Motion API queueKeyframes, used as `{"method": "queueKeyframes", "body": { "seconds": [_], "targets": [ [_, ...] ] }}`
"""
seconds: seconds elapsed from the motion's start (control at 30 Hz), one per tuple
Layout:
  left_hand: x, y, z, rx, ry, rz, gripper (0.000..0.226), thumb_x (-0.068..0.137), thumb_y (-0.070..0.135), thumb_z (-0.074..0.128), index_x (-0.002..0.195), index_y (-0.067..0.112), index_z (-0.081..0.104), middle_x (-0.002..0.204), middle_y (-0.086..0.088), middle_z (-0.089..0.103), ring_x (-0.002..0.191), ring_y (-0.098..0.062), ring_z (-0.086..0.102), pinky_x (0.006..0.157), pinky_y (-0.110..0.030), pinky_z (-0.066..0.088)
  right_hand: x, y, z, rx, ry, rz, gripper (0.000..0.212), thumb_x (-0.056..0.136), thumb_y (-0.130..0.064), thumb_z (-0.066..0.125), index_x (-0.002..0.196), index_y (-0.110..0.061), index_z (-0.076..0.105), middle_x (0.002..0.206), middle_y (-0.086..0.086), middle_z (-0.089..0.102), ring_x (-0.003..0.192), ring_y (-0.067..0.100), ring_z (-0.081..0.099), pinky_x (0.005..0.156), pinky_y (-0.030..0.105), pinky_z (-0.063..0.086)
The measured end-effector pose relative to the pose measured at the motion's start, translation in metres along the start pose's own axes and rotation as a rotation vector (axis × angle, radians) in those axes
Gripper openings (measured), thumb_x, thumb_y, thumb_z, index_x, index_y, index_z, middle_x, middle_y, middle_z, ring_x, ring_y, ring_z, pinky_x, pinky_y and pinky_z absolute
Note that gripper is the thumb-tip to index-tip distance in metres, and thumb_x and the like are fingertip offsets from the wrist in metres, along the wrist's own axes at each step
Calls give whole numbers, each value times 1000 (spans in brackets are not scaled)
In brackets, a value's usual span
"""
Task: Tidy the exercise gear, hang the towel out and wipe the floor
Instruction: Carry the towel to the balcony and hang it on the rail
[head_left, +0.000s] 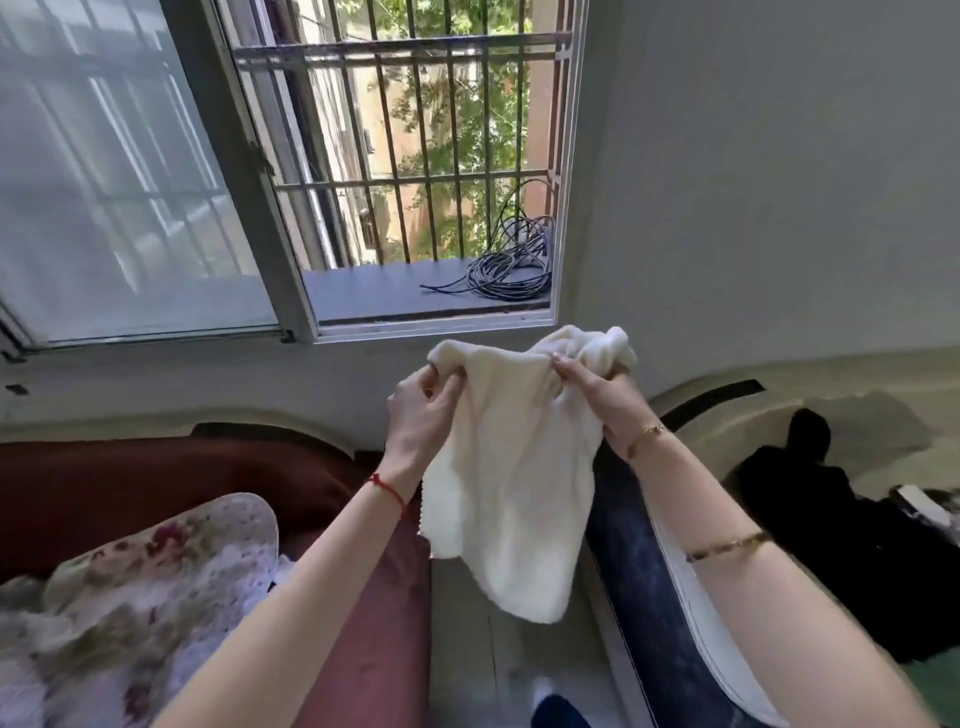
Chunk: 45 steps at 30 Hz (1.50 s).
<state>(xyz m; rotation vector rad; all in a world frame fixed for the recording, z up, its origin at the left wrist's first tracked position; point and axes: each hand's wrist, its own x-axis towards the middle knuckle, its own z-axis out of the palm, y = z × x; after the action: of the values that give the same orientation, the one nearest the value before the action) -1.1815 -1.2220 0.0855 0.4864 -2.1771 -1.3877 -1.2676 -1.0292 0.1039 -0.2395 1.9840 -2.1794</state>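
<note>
Cable coil on sill behind towel

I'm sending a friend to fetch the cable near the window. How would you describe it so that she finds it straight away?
Start at the open window with the metal bars. On the grey ledge just outside, at the right-hand end, lies a loose coil of thin black cable. It is the only thing on that ledge, with one end trailing left.
</note>
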Motion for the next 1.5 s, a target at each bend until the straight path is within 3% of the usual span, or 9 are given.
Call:
{"method": "queueKeyframes", "body": {
  "seconds": [0.13, 0.27, 0.37, 0.83, 1.03, 1.17, 1.3, 1.4, 1.5],
  "targets": [
    [72, -2, 24, -109, -24, -30, 15, 93, 30, 60, 81, 22, 65, 74, 4, 64, 71, -10, 55, 64, -25, 44, 86, -4, 5, -8, -43, -17, 35, 83, -26, 74, 107, -2, 65, 102, 15, 70, 92, 22, 68, 81, 34, 57],
    [144, 17, 50, -423, -67, -259, 24, 101, 32, 47, 89, 18, 64, 69, 6, 59, 62, -8, 53, 48, -16, 43, 169, -23, 13, -27, -105, -64, 12, 83, -19, 73, 84, -12, 63, 85, 5, 66, 78, 15, 65, 67, 22, 56],
    [198, 29, 61, -530, -145, -310, 35, 99, 42, 40, 80, 20, 59, 60, 6, 56, 57, -10, 49, 50, -21, 38, 228, -37, 25, -28, -155, -94, 33, 70, -29, 82, 89, -7, 65, 95, 15, 68, 88, 24, 67, 84, 40, 57],
    [413, 34, 58, -522, -200, -240, 16, 98, 23, 53, 101, 12, 66, 85, -3, 59, 70, -12, 55, 50, -17, 49, 429, -84, 116, 27, -316, -172, 52, 75, -24, 80, 115, 2, 59, 115, 25, 61, 94, 28, 66, 70, 29, 58],
    [547, -64, 20, -322, -268, -525, 55, 93, 57, 52, 112, 5, 58, 69, -16, 64, 70, -20, 70, 69, -41, 60, 496, -87, 162, 47, -285, -232, 40, 77, -26, 78, 109, -17, 55, 113, 18, 62, 97, 26, 66, 73, 29, 58],
    [569, -3, 15, -414, -600, -367, 46, 95, 41, 50, 120, 3, 60, 106, -11, 68, 89, -19, 68, 85, -31, 55, 545, -98, 194, 94, -321, -267, 43, 78, -33, 77, 112, -21, 54, 114, 18, 62, 102, 31, 65, 82, 43, 58],
    [637, 13, 6, -414, -677, -262, 46, 85, 31, 66, 122, 3, 60, 101, -10, 70, 83, -17, 70, 77, -29, 57, 588, -122, 224, 92, -317, -325, 71, 66, -51, 77, 122, -14, 54, 114, 16, 64, 104, 28, 64, 85, 39, 56],
    [680, 22, -4, -517, -628, -120, 23, 91, 13, 61, 112, 4, 65, 89, -7, 73, 71, -14, 71, 64, -26, 59, 618, -144, 243, 78, -296, -411, 46, 77, -43, 70, 112, -15, 62, 112, 19, 67, 104, 29, 65, 88, 42, 55],
    [715, 38, -13, -655, -589, 45, 41, 85, 9, 63, 125, 2, 60, 101, -12, 69, 78, -17, 69, 74, -29, 58, 644, -171, 256, 6, -215, -542, 22, 91, -28, 65, 106, -12, 65, 101, 15, 69, 89, 19, 67, 79, 33, 57]
  ]
}}
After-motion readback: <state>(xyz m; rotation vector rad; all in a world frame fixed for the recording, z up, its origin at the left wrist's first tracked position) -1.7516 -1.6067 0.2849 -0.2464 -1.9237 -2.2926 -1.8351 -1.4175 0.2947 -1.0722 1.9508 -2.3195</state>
